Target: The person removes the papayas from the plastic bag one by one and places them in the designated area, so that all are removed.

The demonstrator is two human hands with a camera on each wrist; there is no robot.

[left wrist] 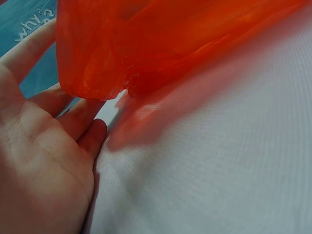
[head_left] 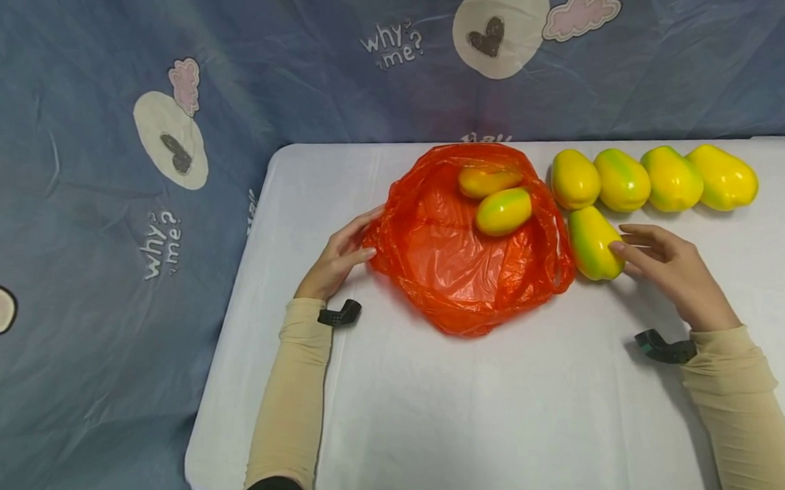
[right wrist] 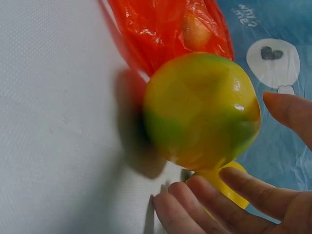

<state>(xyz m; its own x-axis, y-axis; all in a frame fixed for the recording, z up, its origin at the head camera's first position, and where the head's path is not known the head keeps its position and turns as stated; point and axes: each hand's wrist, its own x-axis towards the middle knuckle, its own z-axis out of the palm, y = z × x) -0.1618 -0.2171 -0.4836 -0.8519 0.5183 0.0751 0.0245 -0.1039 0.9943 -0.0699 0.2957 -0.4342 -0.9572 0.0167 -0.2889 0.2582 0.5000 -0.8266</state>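
A red plastic bag [head_left: 446, 264] lies with its mouth spread wide on the white table. Inside it are two glossy yellow-green papayas, one nearer [head_left: 504, 211] and one farther back [head_left: 485, 182]. At the bag's left rim, my left hand [head_left: 340, 258] touches the plastic, its fingers fairly straight; in the left wrist view some fingertips are hidden behind the bag [left wrist: 97, 53]. Another papaya [head_left: 592, 243] sits just right of the bag. My right hand [head_left: 670, 266] is beside it, thumb and fingers spread; the right wrist view shows the thumb apart from this papaya [right wrist: 202, 114].
Several more papayas stand in a row along the table's back edge, from the one behind the bag's right side [head_left: 575, 179] to the rightmost [head_left: 725, 177]. A blue printed curtain [head_left: 333, 94] hangs behind and left of the white table [head_left: 479, 417].
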